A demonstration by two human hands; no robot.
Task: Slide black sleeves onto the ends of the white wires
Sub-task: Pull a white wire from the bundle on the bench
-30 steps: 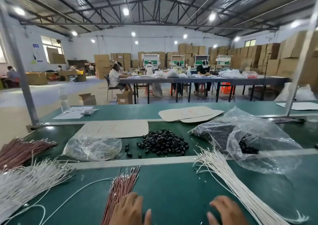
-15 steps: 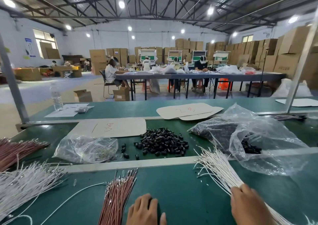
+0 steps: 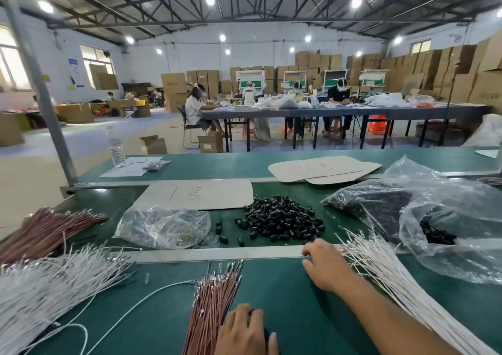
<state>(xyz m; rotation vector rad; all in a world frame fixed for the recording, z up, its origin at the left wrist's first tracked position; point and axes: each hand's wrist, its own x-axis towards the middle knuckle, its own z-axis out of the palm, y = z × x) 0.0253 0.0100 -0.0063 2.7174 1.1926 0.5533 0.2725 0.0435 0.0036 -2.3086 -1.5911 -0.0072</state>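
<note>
- right hand (image 3: 323, 266), fingers loose, empty; black sleeves (image 3: 282, 220) at its 11 o'clock.
- white wires (image 3: 380, 270) just beside at 3 o'clock, running 11 to 5.
- left hand (image 3: 244, 330) flat, empty, farther.

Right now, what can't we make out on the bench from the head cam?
Head view:
Right hand grip: the back of the hand hides its underside, so whether it holds anything cannot be told.
White wires: near ends cut off by the bottom edge.
Clear bag, left: contents blurred by crumpled plastic.
Left hand: cut off by the bottom edge.
</note>
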